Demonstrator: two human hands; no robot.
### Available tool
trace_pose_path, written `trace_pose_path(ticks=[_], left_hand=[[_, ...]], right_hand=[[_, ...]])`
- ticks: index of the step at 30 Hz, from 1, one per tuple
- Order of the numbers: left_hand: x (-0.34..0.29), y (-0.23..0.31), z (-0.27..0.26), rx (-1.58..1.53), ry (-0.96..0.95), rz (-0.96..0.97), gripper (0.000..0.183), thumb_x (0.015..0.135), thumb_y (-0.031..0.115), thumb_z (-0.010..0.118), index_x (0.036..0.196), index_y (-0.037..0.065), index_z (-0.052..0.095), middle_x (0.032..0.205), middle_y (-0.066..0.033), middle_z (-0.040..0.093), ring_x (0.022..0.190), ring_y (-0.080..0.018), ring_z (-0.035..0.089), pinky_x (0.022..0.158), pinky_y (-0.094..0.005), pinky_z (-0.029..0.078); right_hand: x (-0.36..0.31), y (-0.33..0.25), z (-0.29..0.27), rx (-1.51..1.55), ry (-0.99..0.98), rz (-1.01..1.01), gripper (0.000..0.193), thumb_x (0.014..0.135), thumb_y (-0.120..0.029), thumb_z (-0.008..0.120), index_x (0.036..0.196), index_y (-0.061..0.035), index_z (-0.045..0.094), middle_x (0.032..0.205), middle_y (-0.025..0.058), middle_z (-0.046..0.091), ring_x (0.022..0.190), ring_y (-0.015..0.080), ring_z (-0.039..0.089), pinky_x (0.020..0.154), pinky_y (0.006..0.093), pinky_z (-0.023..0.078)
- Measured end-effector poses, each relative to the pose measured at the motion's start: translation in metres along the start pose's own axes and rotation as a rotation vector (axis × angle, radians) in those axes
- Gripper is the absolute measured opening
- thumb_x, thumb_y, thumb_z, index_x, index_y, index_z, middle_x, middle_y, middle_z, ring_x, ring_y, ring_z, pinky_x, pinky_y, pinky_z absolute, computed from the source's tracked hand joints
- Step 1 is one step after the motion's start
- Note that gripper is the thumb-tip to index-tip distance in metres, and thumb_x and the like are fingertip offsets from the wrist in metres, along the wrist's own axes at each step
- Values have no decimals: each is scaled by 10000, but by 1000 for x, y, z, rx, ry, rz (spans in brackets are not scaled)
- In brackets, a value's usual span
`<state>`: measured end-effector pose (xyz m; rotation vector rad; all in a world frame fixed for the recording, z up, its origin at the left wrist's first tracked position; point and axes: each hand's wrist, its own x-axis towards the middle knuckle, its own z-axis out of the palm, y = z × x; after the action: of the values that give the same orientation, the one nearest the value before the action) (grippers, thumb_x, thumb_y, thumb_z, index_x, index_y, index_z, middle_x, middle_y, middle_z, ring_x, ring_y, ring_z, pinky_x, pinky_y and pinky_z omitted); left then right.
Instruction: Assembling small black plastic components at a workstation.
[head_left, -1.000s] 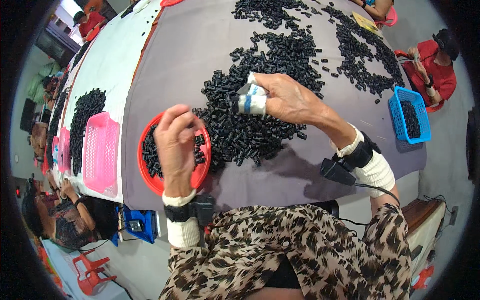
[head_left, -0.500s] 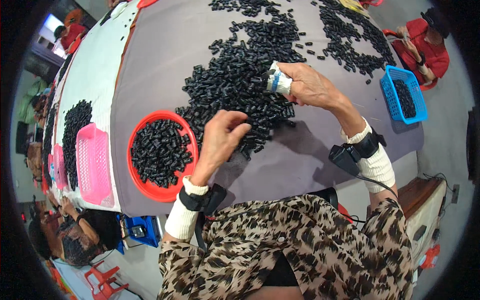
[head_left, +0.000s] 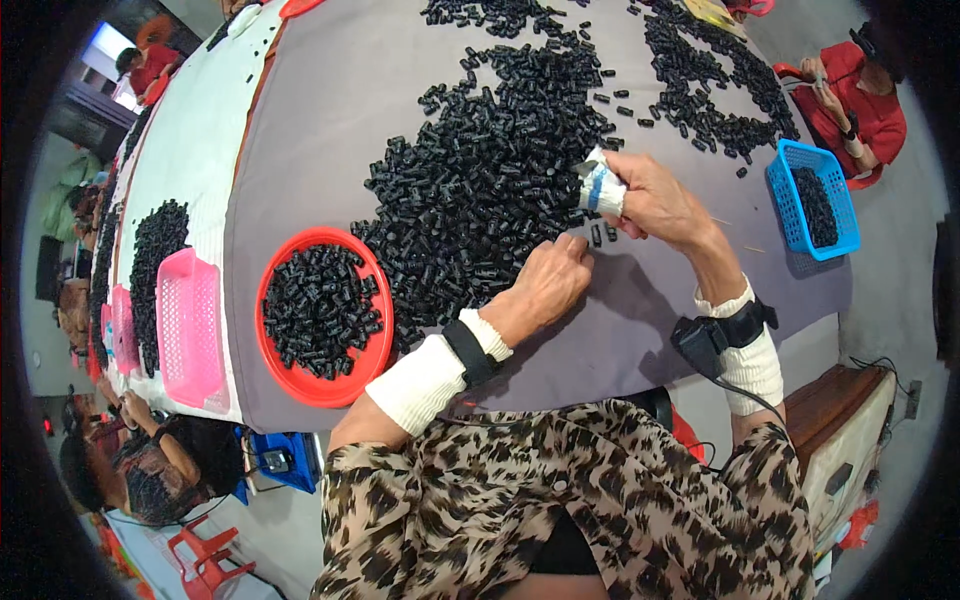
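Observation:
A big heap of small black plastic cylinders (head_left: 470,190) covers the middle of the grey-clothed table (head_left: 310,130). My left hand (head_left: 555,278) is at the heap's lower right edge, fingers bunched downward; anything in their tips is hidden. To its upper right, my right hand (head_left: 665,205) is curled closed just above the cloth. A white wrap with a blue stripe (head_left: 602,187) covers its finger end, and whatever it grips cannot be made out. Two loose black cylinders (head_left: 603,235) lie between the hands. A round red tray (head_left: 375,360) full of such cylinders stands left of the heap.
A blue basket (head_left: 848,205) holding black pieces stands at the right edge, near a person in red (head_left: 865,105). Pink baskets (head_left: 190,330) stand on the white-covered table at left, beside more black pieces (head_left: 158,235). Another person (head_left: 150,460) sits at lower left.
My left hand has swung right from beside the red tray to the heap's right edge, close to my right hand. My right hand has shifted slightly right and down.

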<state>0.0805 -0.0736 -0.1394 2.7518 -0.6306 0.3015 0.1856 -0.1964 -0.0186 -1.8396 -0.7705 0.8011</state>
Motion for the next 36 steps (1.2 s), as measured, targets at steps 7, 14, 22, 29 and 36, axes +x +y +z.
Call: trace_pose_path(ticks=[7,14,22,29,36], left_hand=[[-26,-11,-48,-663,149,-464,223,712,63,616,922,-11,602,807,-99,604,696,-179,591,645,-292,485],[-73,-39,-164,-1829,762,-628,194,865,95,552,1033,-1,571,813,-51,585,661,-120,569,620,-263,477],[-97,-23,-200,-1943,1003,-420,193,912,126,498,1043,-7,548,898,-95,612,769,-119,593,696,-237,507],[-105,-17,-208,-1779,1045,-474,216,914,150,504,1051,-7,558,887,-67,614,752,-78,566,685,-208,474],[-107,-14,-214,-1699,1060,-501,217,861,89,579,1054,-7,564,876,-49,615,727,-61,545,644,-187,447]], right_hand=[[7,-27,14,-52,-39,-62,172,721,-19,421,834,-49,547,574,11,519,452,70,471,394,225,375],[23,-85,51,-109,-99,-248,207,810,-203,600,819,-7,537,614,16,514,572,91,437,540,271,388],[39,-140,98,-149,-220,-434,282,727,-214,711,855,-21,550,680,30,565,623,86,472,579,272,412],[45,-147,111,-130,-168,-364,291,722,-225,723,850,-26,553,699,7,561,632,78,473,575,256,416],[44,-153,114,-87,-191,-298,258,748,-204,700,885,-28,569,724,-12,555,643,63,469,578,234,409]])
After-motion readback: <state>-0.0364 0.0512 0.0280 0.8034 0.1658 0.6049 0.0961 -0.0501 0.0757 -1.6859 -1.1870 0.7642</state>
